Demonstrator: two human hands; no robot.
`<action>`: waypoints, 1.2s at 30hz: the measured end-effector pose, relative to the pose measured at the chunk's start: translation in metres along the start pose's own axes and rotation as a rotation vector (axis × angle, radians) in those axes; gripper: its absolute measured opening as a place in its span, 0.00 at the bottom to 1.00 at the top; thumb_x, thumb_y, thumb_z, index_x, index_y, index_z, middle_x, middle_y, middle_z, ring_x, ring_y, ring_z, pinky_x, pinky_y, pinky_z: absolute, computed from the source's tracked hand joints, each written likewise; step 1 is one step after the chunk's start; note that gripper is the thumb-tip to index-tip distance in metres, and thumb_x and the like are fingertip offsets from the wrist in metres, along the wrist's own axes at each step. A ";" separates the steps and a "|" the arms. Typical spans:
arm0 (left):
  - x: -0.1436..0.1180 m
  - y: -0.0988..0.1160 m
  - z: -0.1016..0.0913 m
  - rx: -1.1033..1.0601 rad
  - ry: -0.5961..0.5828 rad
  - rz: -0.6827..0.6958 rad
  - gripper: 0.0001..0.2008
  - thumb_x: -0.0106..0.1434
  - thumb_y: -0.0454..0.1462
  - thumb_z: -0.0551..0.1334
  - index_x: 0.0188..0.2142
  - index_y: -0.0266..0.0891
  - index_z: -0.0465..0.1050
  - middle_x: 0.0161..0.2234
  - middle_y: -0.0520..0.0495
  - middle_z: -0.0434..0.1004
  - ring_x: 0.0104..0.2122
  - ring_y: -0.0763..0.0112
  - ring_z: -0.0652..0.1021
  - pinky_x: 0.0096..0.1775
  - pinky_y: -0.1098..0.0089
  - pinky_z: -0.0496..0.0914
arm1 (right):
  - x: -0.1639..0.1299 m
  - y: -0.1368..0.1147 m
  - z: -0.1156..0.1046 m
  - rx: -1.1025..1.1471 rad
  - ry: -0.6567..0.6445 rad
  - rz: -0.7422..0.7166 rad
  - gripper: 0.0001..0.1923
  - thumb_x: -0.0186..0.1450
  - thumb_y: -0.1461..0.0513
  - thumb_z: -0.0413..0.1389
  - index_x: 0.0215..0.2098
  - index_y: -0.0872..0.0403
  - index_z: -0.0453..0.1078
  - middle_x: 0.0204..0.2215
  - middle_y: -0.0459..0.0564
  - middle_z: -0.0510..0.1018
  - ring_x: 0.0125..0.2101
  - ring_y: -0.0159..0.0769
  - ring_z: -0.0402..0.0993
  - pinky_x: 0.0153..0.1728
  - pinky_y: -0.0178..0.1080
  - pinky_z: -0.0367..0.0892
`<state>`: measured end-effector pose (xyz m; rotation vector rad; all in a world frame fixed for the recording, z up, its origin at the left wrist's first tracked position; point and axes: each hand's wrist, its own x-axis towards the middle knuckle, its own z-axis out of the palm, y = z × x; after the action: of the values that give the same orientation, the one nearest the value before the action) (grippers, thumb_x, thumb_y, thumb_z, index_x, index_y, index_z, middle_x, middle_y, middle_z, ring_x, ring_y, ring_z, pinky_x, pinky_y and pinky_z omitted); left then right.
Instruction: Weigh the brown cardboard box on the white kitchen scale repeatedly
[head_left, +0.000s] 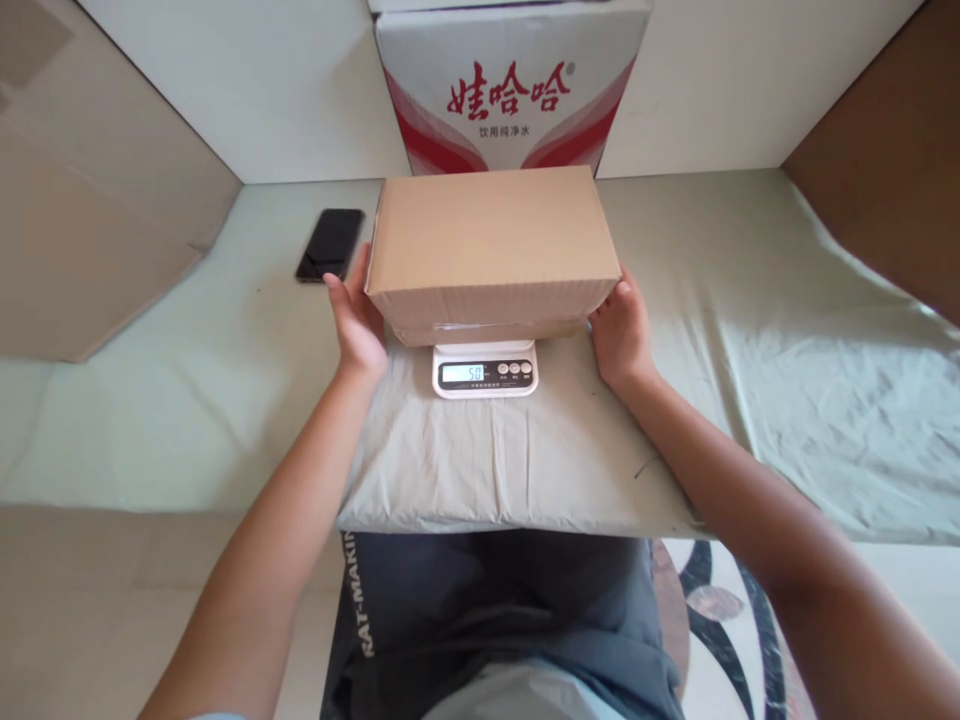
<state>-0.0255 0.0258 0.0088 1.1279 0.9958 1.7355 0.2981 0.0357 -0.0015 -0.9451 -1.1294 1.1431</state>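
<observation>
A plain brown cardboard box (495, 230) is over a white digital kitchen scale (485, 390), hiding the scale's platform. The scale's lit display (463, 373) reads what looks like 50. My left hand (358, 325) grips the box's left side, thumb pointing up and the other fingers partly hidden behind it. On the right side, my right hand (624, 325) holds the lower corner, its fingers mostly out of sight under or behind the cardboard. Whether the box rests fully on the scale I cannot tell.
A black smartphone (331, 245) lies just beyond my left hand. Behind the box stands a white and red carton (517, 85) against a white wall. Large cardboard panels (97, 190) flank both sides. A pale green cloth (480, 460) covers the table, wrinkled at its front edge.
</observation>
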 end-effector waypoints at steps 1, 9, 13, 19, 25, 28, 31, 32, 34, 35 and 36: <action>0.000 0.000 0.000 0.024 -0.004 0.000 0.45 0.61 0.73 0.48 0.62 0.50 0.74 0.68 0.46 0.73 0.73 0.51 0.65 0.74 0.52 0.59 | 0.000 0.000 0.000 -0.005 0.000 0.001 0.33 0.61 0.34 0.56 0.59 0.37 0.68 0.68 0.44 0.73 0.73 0.50 0.63 0.73 0.60 0.61; 0.000 0.001 0.001 0.092 0.002 0.018 0.46 0.60 0.73 0.48 0.65 0.53 0.70 0.70 0.48 0.69 0.75 0.51 0.60 0.75 0.50 0.58 | 0.000 0.000 -0.001 -0.049 -0.013 0.001 0.36 0.60 0.32 0.55 0.61 0.36 0.68 0.69 0.43 0.72 0.72 0.52 0.63 0.70 0.60 0.65; -0.001 0.001 -0.002 0.093 0.005 0.014 0.44 0.61 0.73 0.48 0.64 0.54 0.72 0.71 0.50 0.68 0.75 0.51 0.59 0.75 0.51 0.57 | 0.000 0.000 -0.001 -0.025 0.011 0.018 0.36 0.59 0.32 0.57 0.60 0.36 0.68 0.69 0.43 0.71 0.73 0.51 0.62 0.72 0.60 0.63; -0.004 0.000 -0.005 0.036 0.018 -0.009 0.42 0.62 0.72 0.49 0.61 0.53 0.75 0.69 0.53 0.71 0.75 0.52 0.61 0.75 0.52 0.57 | 0.000 -0.001 -0.001 -0.045 0.016 -0.018 0.37 0.60 0.31 0.55 0.61 0.37 0.67 0.69 0.46 0.71 0.73 0.52 0.61 0.72 0.61 0.62; -0.007 0.001 -0.002 0.047 0.026 -0.023 0.44 0.64 0.71 0.46 0.62 0.49 0.74 0.68 0.50 0.73 0.75 0.51 0.61 0.74 0.51 0.59 | 0.001 0.001 -0.003 -0.018 0.025 -0.009 0.36 0.60 0.33 0.56 0.61 0.36 0.66 0.69 0.44 0.71 0.74 0.52 0.60 0.74 0.61 0.60; -0.008 0.001 -0.002 0.041 0.029 -0.025 0.43 0.61 0.72 0.49 0.61 0.51 0.75 0.67 0.50 0.74 0.74 0.50 0.62 0.73 0.52 0.60 | 0.000 0.002 -0.003 -0.033 0.015 -0.025 0.36 0.62 0.34 0.55 0.63 0.36 0.65 0.70 0.45 0.70 0.74 0.52 0.60 0.74 0.61 0.60; -0.009 0.002 -0.002 0.021 0.026 -0.028 0.42 0.61 0.72 0.51 0.60 0.51 0.76 0.67 0.50 0.74 0.74 0.49 0.63 0.73 0.51 0.60 | -0.001 0.001 -0.002 -0.061 0.010 -0.042 0.37 0.63 0.33 0.54 0.65 0.35 0.64 0.70 0.44 0.69 0.74 0.52 0.60 0.73 0.61 0.60; -0.009 0.002 -0.001 0.015 0.026 -0.027 0.41 0.61 0.71 0.52 0.60 0.51 0.76 0.67 0.51 0.74 0.74 0.49 0.63 0.73 0.51 0.59 | -0.001 0.001 -0.002 -0.063 0.011 -0.044 0.37 0.62 0.33 0.54 0.65 0.35 0.64 0.70 0.44 0.69 0.74 0.52 0.60 0.73 0.61 0.61; -0.011 0.004 -0.001 0.011 0.029 -0.022 0.40 0.62 0.71 0.51 0.59 0.52 0.77 0.67 0.51 0.74 0.74 0.50 0.63 0.74 0.51 0.59 | -0.002 0.000 -0.001 -0.049 0.013 -0.041 0.37 0.62 0.34 0.54 0.65 0.35 0.64 0.70 0.44 0.69 0.74 0.51 0.60 0.74 0.61 0.59; -0.011 0.005 -0.001 0.014 0.030 -0.020 0.40 0.63 0.71 0.51 0.59 0.52 0.77 0.67 0.52 0.74 0.74 0.50 0.63 0.74 0.51 0.58 | -0.003 -0.001 0.000 -0.033 0.014 -0.036 0.36 0.62 0.34 0.55 0.64 0.35 0.64 0.70 0.43 0.69 0.74 0.51 0.59 0.75 0.60 0.58; -0.012 0.006 0.000 0.019 0.032 -0.018 0.40 0.63 0.71 0.50 0.59 0.52 0.77 0.67 0.53 0.74 0.74 0.50 0.63 0.74 0.52 0.59 | -0.004 -0.002 0.000 -0.015 0.014 -0.030 0.36 0.62 0.35 0.55 0.64 0.35 0.65 0.70 0.43 0.69 0.75 0.51 0.59 0.76 0.60 0.57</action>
<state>-0.0240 0.0128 0.0106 1.1032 1.0414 1.7375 0.2980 0.0320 -0.0005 -0.9434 -1.1385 1.1037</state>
